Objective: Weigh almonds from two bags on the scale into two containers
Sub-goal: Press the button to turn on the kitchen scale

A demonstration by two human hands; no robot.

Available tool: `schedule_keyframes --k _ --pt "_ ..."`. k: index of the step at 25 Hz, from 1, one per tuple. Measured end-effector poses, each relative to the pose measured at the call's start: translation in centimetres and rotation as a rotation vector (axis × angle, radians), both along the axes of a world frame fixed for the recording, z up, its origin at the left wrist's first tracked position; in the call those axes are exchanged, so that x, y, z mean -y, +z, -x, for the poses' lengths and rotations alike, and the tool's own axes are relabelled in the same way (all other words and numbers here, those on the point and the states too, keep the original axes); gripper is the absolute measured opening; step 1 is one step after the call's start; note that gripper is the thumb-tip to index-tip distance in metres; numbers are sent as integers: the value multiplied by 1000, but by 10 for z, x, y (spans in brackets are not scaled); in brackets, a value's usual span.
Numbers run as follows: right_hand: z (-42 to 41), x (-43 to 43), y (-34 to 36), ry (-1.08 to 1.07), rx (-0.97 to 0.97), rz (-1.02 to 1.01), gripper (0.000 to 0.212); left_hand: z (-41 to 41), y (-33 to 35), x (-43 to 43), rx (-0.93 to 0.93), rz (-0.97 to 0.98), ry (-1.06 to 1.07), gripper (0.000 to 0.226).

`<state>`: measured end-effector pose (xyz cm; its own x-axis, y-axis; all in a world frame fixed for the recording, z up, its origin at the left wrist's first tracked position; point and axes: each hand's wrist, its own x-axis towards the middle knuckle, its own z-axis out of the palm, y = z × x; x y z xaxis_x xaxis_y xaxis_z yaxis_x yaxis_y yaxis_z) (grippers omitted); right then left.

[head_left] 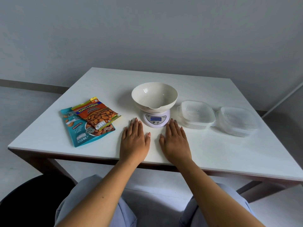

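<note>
The left grip (133, 141) and right grip (175, 141) lie flat on the white surface (213, 153), fingers straight, holding nothing. Just beyond them stands a small white digital scale (155, 119) carrying a cream plastic bowl (154, 95). To the left, an orange foil bag (98, 114) reading "TONG GARDEN SALTED ALMONDS" overlaps a teal bag (82, 133) marked "85". To the right sit two clear plastic containers (196, 114).

Glossy things on a matt white tabletop (196, 153)
The round cream plastic bowl (154, 95) is gleaming; the orange foil bag (98, 115) and teal foil bag (78, 133) at left are shining.
</note>
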<state>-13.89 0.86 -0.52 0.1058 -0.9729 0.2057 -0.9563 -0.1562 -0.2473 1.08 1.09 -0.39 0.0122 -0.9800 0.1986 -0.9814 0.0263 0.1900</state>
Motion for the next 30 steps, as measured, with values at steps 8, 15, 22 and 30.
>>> schedule_keyframes --k 8,15,22,30 --pt "0 -1 4 6 19 -9 84 -1 -2 1 -16 19 -6 67" --pt "0 -1 6 10 44 -27 68 -1 -6 3 -40 58 -15 65" --pt "-9 -2 21 133 367 164 21 -32 18 -15 -571 199 -143 29" --pt "-140 48 45 317 440 -164 44 -148 62 9 -765 473 427 27"
